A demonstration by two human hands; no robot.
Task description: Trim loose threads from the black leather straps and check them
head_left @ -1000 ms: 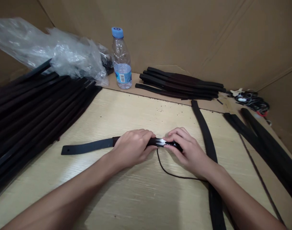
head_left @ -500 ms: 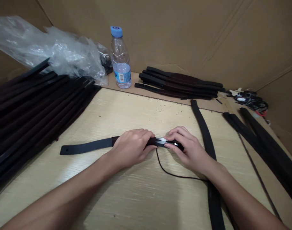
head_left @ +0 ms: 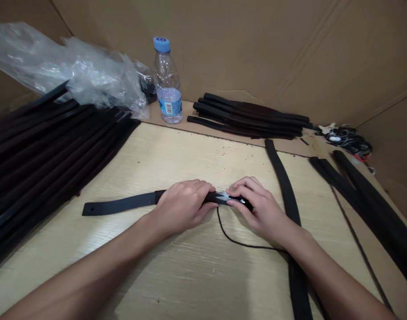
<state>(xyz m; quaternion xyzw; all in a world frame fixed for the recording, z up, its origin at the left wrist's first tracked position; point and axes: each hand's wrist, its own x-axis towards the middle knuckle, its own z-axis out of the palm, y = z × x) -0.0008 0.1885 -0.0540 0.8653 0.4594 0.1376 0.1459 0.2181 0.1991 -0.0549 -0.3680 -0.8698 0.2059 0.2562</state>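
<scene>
Under my left hand (head_left: 186,204) lies a flat black strap (head_left: 119,206) with a dark brown wrapping round its middle. The fingers of that hand are closed over the wrapped part, and the strap's bare end with a small hole sticks out to the left. My right hand (head_left: 256,202) is closed on small black-handled thread snips (head_left: 238,200). Their silver blades point left along the strap, close to my left fingertips. From beside my left thumb a thin black cord (head_left: 235,241) curves right over the table and passes under my right forearm. The strap's right end is hidden.
Many dark straps (head_left: 56,155) are piled at left, below a clear plastic bag (head_left: 99,71). A water bottle (head_left: 170,89) stands behind. More straps lie at the back (head_left: 250,116) and right (head_left: 286,191). Tangled cords (head_left: 348,142) sit in the far right corner.
My right hand has moved slightly left with the snips, bringing the blades a little nearer my left fingertips. My left hand keeps its grip on the strap.
</scene>
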